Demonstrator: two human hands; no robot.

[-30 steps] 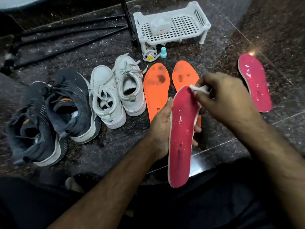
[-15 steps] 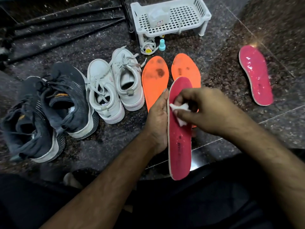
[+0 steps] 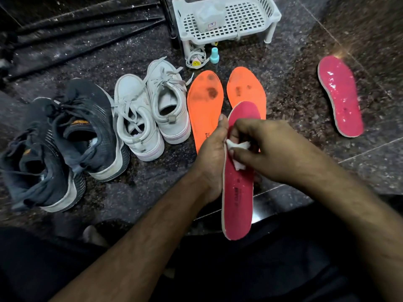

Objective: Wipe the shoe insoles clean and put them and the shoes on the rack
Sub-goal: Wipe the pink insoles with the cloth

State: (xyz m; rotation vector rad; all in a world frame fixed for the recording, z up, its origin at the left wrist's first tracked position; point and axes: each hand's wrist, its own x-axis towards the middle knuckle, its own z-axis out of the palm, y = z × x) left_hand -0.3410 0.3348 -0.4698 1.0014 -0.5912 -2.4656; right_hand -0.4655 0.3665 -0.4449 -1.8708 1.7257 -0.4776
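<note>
My left hand (image 3: pixel 210 158) grips a pink insole (image 3: pixel 237 192) from behind its left edge, holding it lengthwise over my lap. My right hand (image 3: pixel 266 149) pinches a white wipe (image 3: pixel 237 147) and presses it on the insole's middle. Two stained orange insoles (image 3: pixel 205 101) (image 3: pixel 246 88) lie on the floor just beyond. A second pink insole (image 3: pixel 340 97) lies at the right. White sneakers (image 3: pixel 150 112) and dark sneakers (image 3: pixel 65 138) stand to the left. The white plastic rack (image 3: pixel 226 20) stands at the back.
A white wipe packet (image 3: pixel 210 15) lies on the rack. A small teal bottle (image 3: pixel 214 55) and a coiled white cord (image 3: pixel 196 58) sit at the rack's foot. Black tripod legs (image 3: pixel 87 33) stretch across the dark granite floor at the back left.
My right hand has drawn the wipe down from the insole's toe end to its middle. The left hand keeps its hold on the insole.
</note>
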